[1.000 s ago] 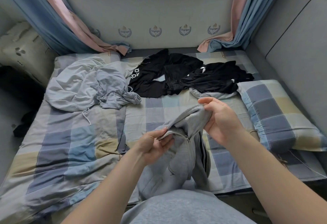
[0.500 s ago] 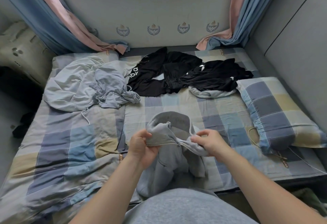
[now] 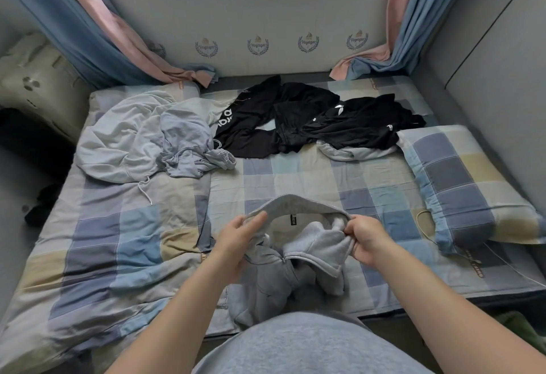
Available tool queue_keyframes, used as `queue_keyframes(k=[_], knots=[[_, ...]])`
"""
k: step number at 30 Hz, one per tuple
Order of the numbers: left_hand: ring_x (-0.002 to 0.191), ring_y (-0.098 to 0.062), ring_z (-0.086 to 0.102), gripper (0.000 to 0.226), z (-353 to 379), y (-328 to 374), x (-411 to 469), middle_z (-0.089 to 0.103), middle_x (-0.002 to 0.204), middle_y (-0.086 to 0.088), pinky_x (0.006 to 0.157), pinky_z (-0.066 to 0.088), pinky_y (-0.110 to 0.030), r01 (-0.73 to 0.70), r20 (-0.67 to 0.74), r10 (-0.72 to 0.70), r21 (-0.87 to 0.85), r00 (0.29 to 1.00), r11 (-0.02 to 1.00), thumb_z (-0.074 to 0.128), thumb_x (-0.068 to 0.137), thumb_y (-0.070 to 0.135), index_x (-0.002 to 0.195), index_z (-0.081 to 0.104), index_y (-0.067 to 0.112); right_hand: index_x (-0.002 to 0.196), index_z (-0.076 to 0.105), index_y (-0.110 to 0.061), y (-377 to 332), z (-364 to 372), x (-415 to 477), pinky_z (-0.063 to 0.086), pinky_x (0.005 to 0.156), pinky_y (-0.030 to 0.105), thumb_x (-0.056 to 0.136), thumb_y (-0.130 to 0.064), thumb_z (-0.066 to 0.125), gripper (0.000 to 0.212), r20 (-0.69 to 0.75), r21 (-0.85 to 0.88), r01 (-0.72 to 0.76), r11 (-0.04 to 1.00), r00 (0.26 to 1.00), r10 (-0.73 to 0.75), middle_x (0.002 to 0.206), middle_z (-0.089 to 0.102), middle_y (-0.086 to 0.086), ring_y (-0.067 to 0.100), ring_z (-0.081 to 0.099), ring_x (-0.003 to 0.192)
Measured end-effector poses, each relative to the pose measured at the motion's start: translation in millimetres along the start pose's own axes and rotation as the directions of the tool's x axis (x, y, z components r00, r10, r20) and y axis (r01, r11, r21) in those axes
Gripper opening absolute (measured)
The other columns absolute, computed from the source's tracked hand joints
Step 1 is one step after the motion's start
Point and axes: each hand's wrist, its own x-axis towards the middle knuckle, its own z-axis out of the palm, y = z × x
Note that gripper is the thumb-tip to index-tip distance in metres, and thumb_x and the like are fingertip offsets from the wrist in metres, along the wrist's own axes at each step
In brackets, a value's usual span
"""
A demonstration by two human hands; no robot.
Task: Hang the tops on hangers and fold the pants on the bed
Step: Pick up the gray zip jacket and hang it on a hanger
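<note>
At the near edge of a checked bed (image 3: 295, 178), a person held a grey zip hoodie (image 3: 313, 252) open at the neck. Its hood was spread on the cover and its body hung off the mattress toward the person's lap. The left hand (image 3: 240, 237) pinched the hood's rim between thumb and fingers. The right hand (image 3: 365, 239) was curled tight round a bunch of fleece at the other side of the collar, so neither hand was free.

Beyond the hoodie lay a tangle of black clothes (image 3: 295, 119), and beyond it to the left a heap of pale grey garments (image 3: 141, 137). A pillow (image 3: 461, 184) sat to the hoodie's right. No hanger was in view.

The step appeared to be readying a top for hanging, with both piles apparently yet to be sorted. The next move would likely call for one hand to let go and fetch a hanger. That hand would then feed the hanger through the opened neck while the other held the collar spread.
</note>
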Motion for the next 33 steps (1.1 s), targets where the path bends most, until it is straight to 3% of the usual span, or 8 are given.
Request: queue_keyframes(k=[3,6,10,15,17,22,29,33], knots=[[0.089,-0.026,0.072,0.009,-1.5,-6.4,5.4,0.078,0.086,-0.005,0.083,0.057,-0.042,-0.081,-0.19,0.114,0.173,0.975,0.982,0.074,0.091,0.025,0.09,0.078,0.017,0.072,0.061,-0.001,1.6,5.7,-1.4,0.049,0.064,0.034,0.086,0.014,0.033,0.035,0.002,0.042,-0.01,0.999,1.0,0.01,0.071,0.062,0.012,0.028,0.058,0.069],[0.073,-0.022,0.059,0.032,-5.8,-8.1,9.7,0.065,0.063,0.001,0.066,0.046,-0.034,-0.041,-0.274,0.098,0.208,0.957,0.977,0.072,0.089,0.024,0.058,0.066,0.019,0.081,0.065,-0.006,8.9,5.8,-2.1,0.047,0.066,0.031,0.097,-0.007,0.053,0.02,0.05,-0.058,0.079,0.995,0.996,-0.076,0.074,0.065,0.01,0.025,0.061,0.073],[0.108,-0.032,0.063,0.013,-8.8,-2.2,14.0,0.07,0.112,-0.021,0.106,0.048,-0.047,0.06,-0.26,-0.093,-0.133,0.961,0.989,0.066,0.096,0.011,0.098,0.071,-0.001,0.091,0.07,0.0,14.8,-2.9,2.6,0.046,0.068,0.028,0.097,-0.004,0.056,0.016,0.079,-0.248,0.318,0.915,0.948,-0.308,0.083,0.066,0.012,0.02,0.058,0.078],[0.093,-0.025,0.073,0.023,-22.5,2.6,2.6,0.075,0.097,-0.018,0.079,0.061,-0.031,0.157,0.031,-0.156,-0.358,0.987,0.92,0.053,0.101,0.01,0.101,0.069,-0.006,0.107,0.068,-0.003,6.9,-14.1,1.7,0.052,0.055,0.024,0.098,0.002,0.054,0.018,0.1,0.065,0.145,0.987,0.983,-0.151,0.083,0.07,0.01,0.017,0.065,0.067],[0.095,-0.029,0.073,0.031,-28.0,2.7,-3.6,0.072,0.107,-0.024,0.091,0.059,-0.039,0.201,0.141,-0.155,-0.419,0.978,0.886,0.051,0.1,0.015,0.112,0.067,-0.009,0.104,0.067,-0.006,0.9,-16.4,-3.8,0.058,0.056,0.026,0.099,-0.001,0.053,0.015,0.185,0.208,0.039,0.977,0.98,-0.078,0.083,0.072,0.01,0.018,0.07,0.066],[0.087,-0.03,0.076,0.031,-21.5,-1.1,-2.4,0.075,0.095,-0.022,0.082,0.062,-0.045,0.216,0.253,-0.09,-0.531,0.963,0.819,0.054,0.089,0.015,0.095,0.077,-0.005,0.122,0.067,-0.005,-9.4,-17.4,-13.6,0.05,0.099,0.047,0.098,-0.029,0.055,0.035,0.392,0.211,-0.194,0.958,0.914,0.098,0.12,0.068,0.019,0.035,0.065,0.108],[0.067,-0.026,0.071,0.024,-19.2,7.2,-1.1,0.069,0.076,-0.014,0.063,0.061,-0.032,0.251,0.199,-0.202,-0.263,0.959,0.931,0.061,0.081,0.023,0.08,0.071,0.002,0.112,0.072,-0.006,-18.4,-16.4,-12.7,0.055,0.09,0.044,0.098,-0.039,0.054,0.041,0.376,0.143,-0.206,0.968,0.916,0.14,0.113,0.072,0.017,0.035,0.069,0.1],[0.062,-0.019,0.064,0.027,-10.4,14.1,3.9,0.069,0.068,-0.007,0.056,0.053,-0.024,0.07,0.022,-0.067,-0.137,0.997,0.988,0.06,0.099,0.022,0.079,0.075,0.009,0.111,0.07,-0.006,-19.4,-13.0,-7.3,0.056,0.082,0.039,0.102,-0.024,0.056,0.025,0.179,0.081,0.091,0.993,0.978,-0.105,0.097,0.076,0.014,0.029,0.071,0.085]])
